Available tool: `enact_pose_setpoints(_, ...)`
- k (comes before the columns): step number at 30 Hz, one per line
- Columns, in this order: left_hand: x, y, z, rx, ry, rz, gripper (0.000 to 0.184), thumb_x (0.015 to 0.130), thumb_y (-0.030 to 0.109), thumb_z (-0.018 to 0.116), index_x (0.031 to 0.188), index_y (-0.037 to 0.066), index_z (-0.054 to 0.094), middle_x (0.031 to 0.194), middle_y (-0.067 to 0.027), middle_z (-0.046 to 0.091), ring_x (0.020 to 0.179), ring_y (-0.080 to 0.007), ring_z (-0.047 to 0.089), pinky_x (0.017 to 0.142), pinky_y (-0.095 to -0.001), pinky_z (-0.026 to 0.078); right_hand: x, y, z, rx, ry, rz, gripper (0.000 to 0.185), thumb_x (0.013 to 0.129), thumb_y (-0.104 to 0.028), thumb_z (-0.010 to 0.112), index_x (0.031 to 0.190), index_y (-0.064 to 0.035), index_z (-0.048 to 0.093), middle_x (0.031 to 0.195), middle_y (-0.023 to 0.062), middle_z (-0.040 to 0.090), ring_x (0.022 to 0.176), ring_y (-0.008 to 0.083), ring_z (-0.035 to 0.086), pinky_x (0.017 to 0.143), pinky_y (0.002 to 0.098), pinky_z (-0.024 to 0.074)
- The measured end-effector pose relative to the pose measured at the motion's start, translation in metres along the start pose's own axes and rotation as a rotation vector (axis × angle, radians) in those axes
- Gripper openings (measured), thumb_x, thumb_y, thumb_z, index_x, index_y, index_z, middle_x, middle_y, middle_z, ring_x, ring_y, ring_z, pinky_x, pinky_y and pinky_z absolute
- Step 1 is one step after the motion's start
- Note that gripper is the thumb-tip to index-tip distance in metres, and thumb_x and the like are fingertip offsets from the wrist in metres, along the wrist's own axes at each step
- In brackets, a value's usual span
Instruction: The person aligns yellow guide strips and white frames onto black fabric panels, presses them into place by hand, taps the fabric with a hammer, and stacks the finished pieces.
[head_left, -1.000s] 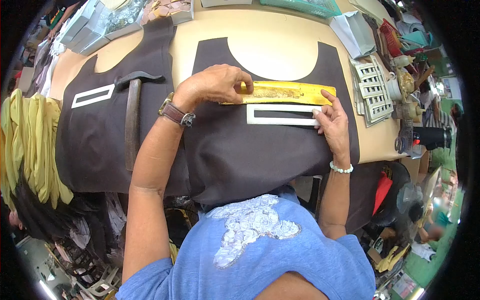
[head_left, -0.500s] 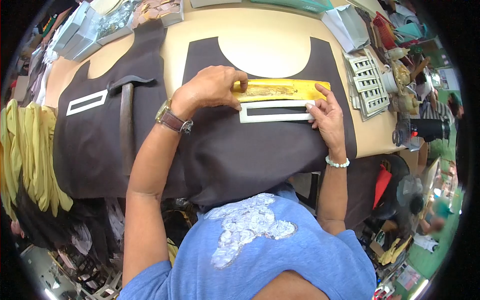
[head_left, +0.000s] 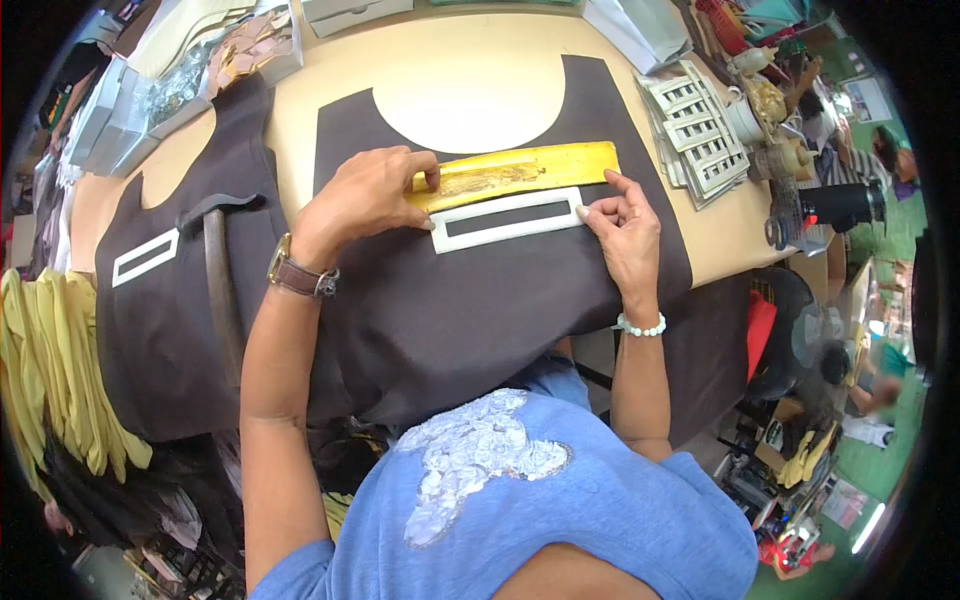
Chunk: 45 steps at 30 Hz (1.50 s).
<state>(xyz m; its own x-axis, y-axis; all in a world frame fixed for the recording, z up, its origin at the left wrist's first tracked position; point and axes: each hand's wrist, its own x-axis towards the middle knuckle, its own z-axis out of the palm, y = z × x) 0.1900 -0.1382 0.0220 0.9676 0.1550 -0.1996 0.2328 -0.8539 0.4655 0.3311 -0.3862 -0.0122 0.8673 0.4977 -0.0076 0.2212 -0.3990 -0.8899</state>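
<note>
My left hand (head_left: 370,198) grips the left end of a flat yellow strip (head_left: 530,170) with a worn brown patch. Its thumb tip touches the left corner of a white rectangular frame (head_left: 480,232) with a long slot. At the frame's right end, my right hand (head_left: 628,232) has its thumb on the frame and its index finger at the strip's right end. The strip lies just above the frame, along its long edge. Both rest on a dark brown cut piece of material (head_left: 450,300) with a curved neckline.
Left of my arm, a hammer (head_left: 216,270) and another white frame (head_left: 146,257) lie on a second dark piece (head_left: 160,340). Boxes (head_left: 255,50) of small parts stand behind. Slotted white templates (head_left: 700,130) are stacked at right. Yellow cloth (head_left: 60,370) hangs at far left.
The camera view has tilted and shifted, so the table's contents appear turned. Both hands keep nearly the same places on the strip and frame.
</note>
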Motion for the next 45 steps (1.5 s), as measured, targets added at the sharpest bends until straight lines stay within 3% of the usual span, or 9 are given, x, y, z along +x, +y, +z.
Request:
enact_pose_setpoints(14,0.0,0.0,0.001,0.0,0.001,0.036,0.04,0.064,0.026,0.078,0.095,0.011,0.059,0.083,-0.009,0.059,0.082,-0.0246,0.058,0.072,-0.0377,0.045,0.002,-0.003,0.0,-0.016,0.011,-0.006,0.048,0.073,-0.002,0.071,0.117,0.0065,0.053,0.071,0.008,0.066,0.063,0.0082,0.06,0.06,0.0214,0.0483)
enact_pose_setpoints(20,-0.003,0.006,-0.001,0.06,0.007,0.026,0.04,0.065,0.026,0.078,0.097,0.011,0.059,0.082,-0.0083,0.058,0.082,-0.0237,0.058,0.073,-0.0366,0.046,0.001,0.004,0.001,-0.135,-0.007,-0.107,0.024,0.077,-0.007,0.068,0.099,0.0016,0.062,0.073,0.008,0.065,0.063,0.0147,0.063,0.06,0.026,0.0495)
enact_pose_setpoints(23,-0.007,0.011,0.005,0.133,0.049,0.02,0.036,0.067,0.023,0.075,0.097,0.011,0.059,0.083,-0.0087,0.057,0.083,-0.0251,0.058,0.074,-0.0378,0.046,-0.006,0.006,0.006,-0.559,0.057,-0.496,0.013,0.082,-0.013,0.062,0.089,-0.0024,0.064,0.076,0.0065,0.061,0.068,0.0216,0.062,0.061,0.0331,0.0499)
enact_pose_setpoints(27,-0.021,0.028,0.023,0.265,0.235,0.043,0.023,0.073,0.011,0.065,0.095,0.008,0.059,0.089,-0.0096,0.056,0.088,-0.0296,0.058,0.076,-0.0396,0.048,-0.013,0.006,0.01,-0.905,0.054,-0.624,0.01,0.084,-0.014,0.057,0.089,-0.0081,0.065,0.084,0.0068,0.056,0.079,0.0254,0.057,0.068,0.0377,0.0465)
enact_pose_setpoints(33,-0.055,0.044,0.069,0.383,0.443,0.078,0.021,0.075,0.0,0.057,0.094,0.004,0.065,0.105,-0.0087,0.06,0.098,-0.0258,0.056,0.079,-0.0375,0.048,-0.015,0.012,0.004,-0.608,0.089,-0.54,0.013,0.082,-0.015,0.061,0.092,-0.0091,0.068,0.085,0.007,0.055,0.081,0.0251,0.055,0.071,0.0377,0.0442)
enact_pose_setpoints(34,-0.06,0.048,0.072,0.378,0.433,0.045,0.028,0.077,0.001,0.055,0.104,0.003,0.063,0.116,-0.0099,0.058,0.109,-0.0255,0.052,0.085,-0.0371,0.046,-0.014,0.013,0.005,-0.581,0.099,-0.52,0.013,0.081,-0.015,0.063,0.091,-0.0094,0.07,0.085,0.0071,0.056,0.081,0.0252,0.054,0.072,0.038,0.0439)
enact_pose_setpoints(37,-0.067,0.049,0.091,0.422,0.53,0.03,0.034,0.08,0.002,0.053,0.113,0.003,0.059,0.124,-0.0118,0.053,0.116,-0.0271,0.047,0.092,-0.039,0.042,-0.013,0.014,0.004,-0.559,0.096,-0.523,0.014,0.081,-0.014,0.063,0.092,-0.0089,0.07,0.086,0.0074,0.056,0.082,0.025,0.054,0.073,0.0383,0.0439)
enact_pose_setpoints(38,-0.07,0.047,0.094,0.396,0.459,-0.022,0.038,0.083,0.004,0.051,0.121,0.005,0.054,0.13,-0.0104,0.05,0.122,-0.0278,0.042,0.098,-0.0453,0.037,-0.013,0.014,0.003,-0.563,0.097,-0.531,0.014,0.081,-0.014,0.063,0.091,-0.0085,0.07,0.086,0.0076,0.056,0.082,0.0249,0.055,0.073,0.0381,0.044)
enact_pose_setpoints(45,-0.076,0.037,0.069,0.329,0.31,0.026,0.036,0.089,0.009,0.045,0.124,0.013,0.054,0.133,-0.0051,0.048,0.128,-0.0272,0.034,0.106,-0.0596,0.021,-0.012,0.008,0.001,-0.613,0.067,-0.538,0.014,0.081,-0.014,0.063,0.089,-0.0068,0.07,0.085,0.0084,0.057,0.081,0.025,0.054,0.073,0.0374,0.0442)
